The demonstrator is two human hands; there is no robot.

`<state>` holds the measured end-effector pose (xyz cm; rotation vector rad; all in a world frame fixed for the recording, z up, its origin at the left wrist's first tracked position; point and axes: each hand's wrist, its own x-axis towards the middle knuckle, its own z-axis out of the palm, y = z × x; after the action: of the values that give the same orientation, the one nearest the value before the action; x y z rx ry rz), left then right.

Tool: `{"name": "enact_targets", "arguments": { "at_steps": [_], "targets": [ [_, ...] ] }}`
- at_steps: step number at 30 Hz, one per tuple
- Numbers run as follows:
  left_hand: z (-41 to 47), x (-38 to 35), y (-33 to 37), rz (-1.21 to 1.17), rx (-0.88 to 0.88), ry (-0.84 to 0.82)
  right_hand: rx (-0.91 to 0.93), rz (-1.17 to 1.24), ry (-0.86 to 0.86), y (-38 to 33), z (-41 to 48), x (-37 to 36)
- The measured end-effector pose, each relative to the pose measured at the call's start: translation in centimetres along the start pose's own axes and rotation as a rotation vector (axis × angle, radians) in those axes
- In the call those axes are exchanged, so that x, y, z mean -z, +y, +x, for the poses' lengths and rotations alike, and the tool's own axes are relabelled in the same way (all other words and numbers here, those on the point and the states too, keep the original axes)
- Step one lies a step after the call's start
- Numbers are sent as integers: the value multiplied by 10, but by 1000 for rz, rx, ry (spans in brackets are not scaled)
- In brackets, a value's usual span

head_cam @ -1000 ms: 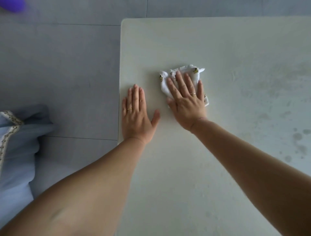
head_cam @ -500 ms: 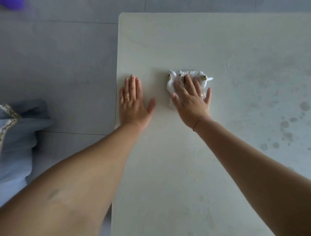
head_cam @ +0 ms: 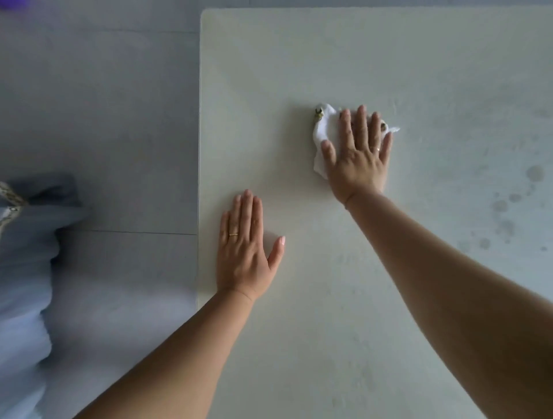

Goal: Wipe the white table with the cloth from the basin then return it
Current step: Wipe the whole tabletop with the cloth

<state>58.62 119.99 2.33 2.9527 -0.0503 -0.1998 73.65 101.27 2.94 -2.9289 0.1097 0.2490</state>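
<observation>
The white table [head_cam: 329, 59] fills the right side of the view. A crumpled white cloth [head_cam: 323, 128] with small gold marks lies on it near the middle. My right hand [head_cam: 357, 155] presses flat on the cloth with straight, spread fingers, hiding most of it. My left hand [head_cam: 244, 245] rests flat on the bare tabletop close to the left edge, fingers straight and together, holding nothing. The basin is out of view.
Damp spots and smears [head_cam: 508, 206] mark the table's right part. Grey floor tiles [head_cam: 98, 104] lie left of the table edge. Pale blue fabric with a patterned trim [head_cam: 27, 254] sits at the lower left. A purple object [head_cam: 15, 2] shows at the top left corner.
My right hand has slid the cloth to the right and farther from my left hand across the tabletop. My left hand has stayed flat near the left edge.
</observation>
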Motion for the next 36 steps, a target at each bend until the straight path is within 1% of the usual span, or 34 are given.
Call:
{"name": "enact_targets", "arguments": {
  "at_steps": [1, 2, 4, 7, 8, 9, 11, 13, 15, 16, 17, 19, 21, 22, 23, 24, 27, 29, 30, 31, 32, 34, 36],
  "targets": [
    [1, 0, 1, -2, 3, -4, -26, 11, -4, -16, -13, -5],
    [1, 0, 1, -5, 4, -11, -1, 4, -18, -33, -28, -10],
    [1, 2, 2, -2, 7, -20, 145, -46, -57, -54, -56, -18],
    [0, 3, 1, 6, 2, -12, 368, -112, -94, -35, -62, -14],
    [0, 3, 1, 6, -1, -9, 410, -139, -80, -20, -58, -11],
    [0, 3, 0, 6, -3, -10, 410, -159, -61, -3, -55, -8],
    [0, 3, 0, 4, -3, -13, 281, -137, -39, 31, -49, 1],
    [1, 3, 1, 3, 4, -8, 82, -71, -17, 45, -49, 4],
    [0, 3, 2, 3, 10, -3, -107, 13, 8, 25, -59, -1],
    [0, 4, 2, 2, 10, 0, -134, 37, 8, 8, -68, -6],
    [-1, 4, 1, -3, 8, 3, -89, 34, -2, -10, -82, -11],
    [-1, 5, 2, -21, 0, 16, 156, -11, -66, -34, -114, -20],
    [-1, 6, 2, -25, -2, 28, 396, -50, -114, -23, -129, -22],
    [-1, 6, 2, -24, 2, 29, 464, -65, -119, -9, -125, -18],
    [-1, 6, 2, -23, 8, 28, 474, -89, -111, 8, -119, -14],
    [-1, 7, 2, -23, 11, 26, 426, -105, -99, 25, -112, -10],
    [0, 7, 2, -23, 17, 22, 94, -47, -48, 62, -98, 1],
    [0, 7, 3, -15, 20, 22, -101, 42, -9, 48, -103, -1],
    [-1, 7, 3, -12, 21, 24, -154, 82, -8, 31, -111, -5],
    [-1, 7, 3, -12, 21, 28, -139, 99, -18, 11, -123, -10],
    [-1, 7, 4, -12, 21, 31, -58, 85, -39, -8, -140, -16],
    [-1, 8, 4, -7, 13, 25, 190, 31, -87, -31, -176, -25],
    [-2, 9, 3, -10, 5, 21, 381, -3, -98, -19, -185, -27]
  ]
}}
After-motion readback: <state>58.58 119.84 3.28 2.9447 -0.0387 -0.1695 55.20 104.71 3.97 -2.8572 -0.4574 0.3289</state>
